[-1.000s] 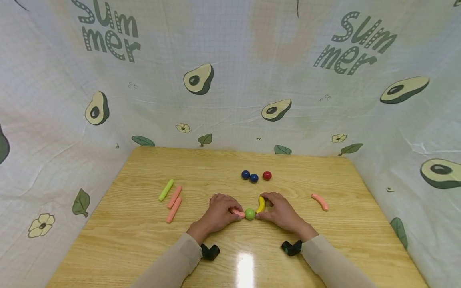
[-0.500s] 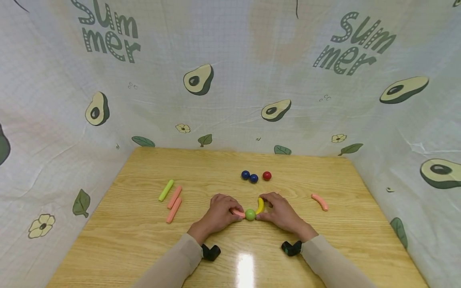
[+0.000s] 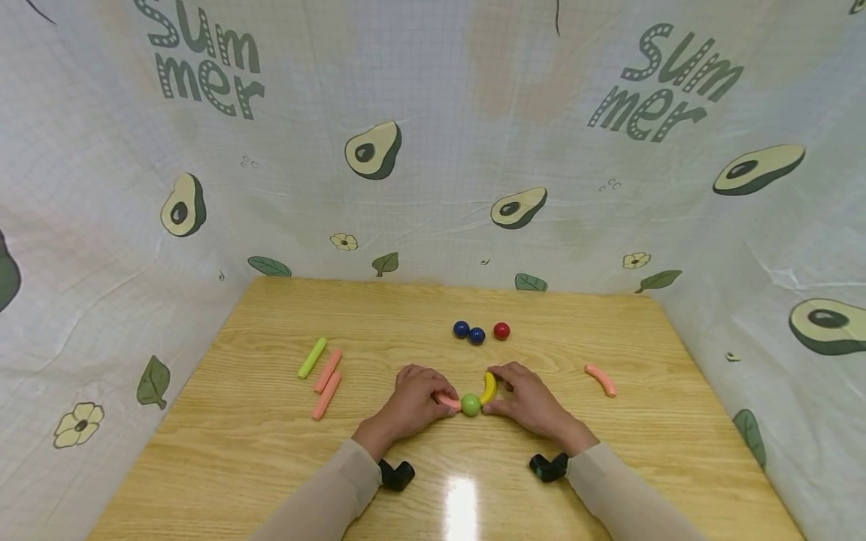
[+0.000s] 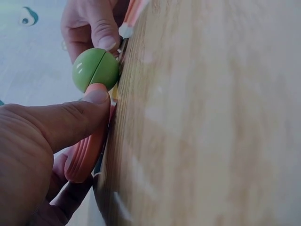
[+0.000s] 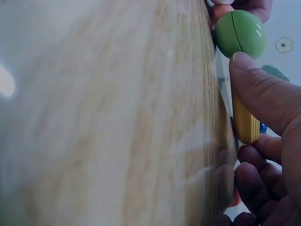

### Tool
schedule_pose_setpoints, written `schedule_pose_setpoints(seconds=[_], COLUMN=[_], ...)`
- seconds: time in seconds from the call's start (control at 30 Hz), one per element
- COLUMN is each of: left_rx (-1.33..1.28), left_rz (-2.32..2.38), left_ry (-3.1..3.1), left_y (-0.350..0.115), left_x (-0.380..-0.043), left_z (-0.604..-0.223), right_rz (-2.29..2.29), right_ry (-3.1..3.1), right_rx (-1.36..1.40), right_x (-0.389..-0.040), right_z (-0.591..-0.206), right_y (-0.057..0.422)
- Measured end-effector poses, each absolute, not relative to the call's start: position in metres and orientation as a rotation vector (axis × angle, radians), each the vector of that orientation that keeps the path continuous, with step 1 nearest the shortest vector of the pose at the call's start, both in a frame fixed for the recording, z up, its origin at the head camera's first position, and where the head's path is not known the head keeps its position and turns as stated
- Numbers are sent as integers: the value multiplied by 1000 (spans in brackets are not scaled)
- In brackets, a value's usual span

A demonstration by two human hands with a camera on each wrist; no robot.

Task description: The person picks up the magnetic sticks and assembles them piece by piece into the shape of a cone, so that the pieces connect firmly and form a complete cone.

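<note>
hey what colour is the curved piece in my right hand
The curved piece is yellow, seen best in the head view.

From here I see a green ball [image 3: 470,404], yellow curved stick [image 3: 489,388], salmon-pink sticks [image 3: 327,396], lime stick [image 3: 313,358], dark-blue balls [image 3: 476,336], red ball [image 3: 501,330], tan wood-grained table [image 3: 237,451], beige sleeves [image 3: 331,488], and a whitish sheet [image 3: 446,135] printed with green avocados [image 3: 389,154] and leaves [image 3: 386,263].

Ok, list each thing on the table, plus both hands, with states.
Left hand, gripping
Right hand, gripping
Held pink stick, curved, in left hand
Yellow stick, curved, in right hand
Green ball, between those two held sticks
Blue balls, side by side, unheld
Red ball, unheld, apart from blue
Loose pink stick, curved, unheld
Straight pink sticks, unheld
Lime stick, straight, unheld
</note>
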State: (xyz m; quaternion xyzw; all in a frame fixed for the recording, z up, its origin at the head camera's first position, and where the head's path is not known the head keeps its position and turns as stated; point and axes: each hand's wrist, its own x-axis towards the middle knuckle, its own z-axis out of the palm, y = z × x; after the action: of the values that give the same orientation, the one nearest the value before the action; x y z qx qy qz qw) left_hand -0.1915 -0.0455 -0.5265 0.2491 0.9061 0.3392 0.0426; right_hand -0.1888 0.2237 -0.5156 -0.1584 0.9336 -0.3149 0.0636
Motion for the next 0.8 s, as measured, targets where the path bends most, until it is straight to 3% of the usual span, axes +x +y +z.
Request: schedule_pose_setpoints(seconds=[0.8], left_rx=[756], left_rz=[1064], left_ry=[2721], left_y=[-50], left_x=[-192], left_z=[-526], right_rz=[-960], right_ry=[2794], right_rx=[-452], right_x=[-189], right_z=[-515], right_y=[224])
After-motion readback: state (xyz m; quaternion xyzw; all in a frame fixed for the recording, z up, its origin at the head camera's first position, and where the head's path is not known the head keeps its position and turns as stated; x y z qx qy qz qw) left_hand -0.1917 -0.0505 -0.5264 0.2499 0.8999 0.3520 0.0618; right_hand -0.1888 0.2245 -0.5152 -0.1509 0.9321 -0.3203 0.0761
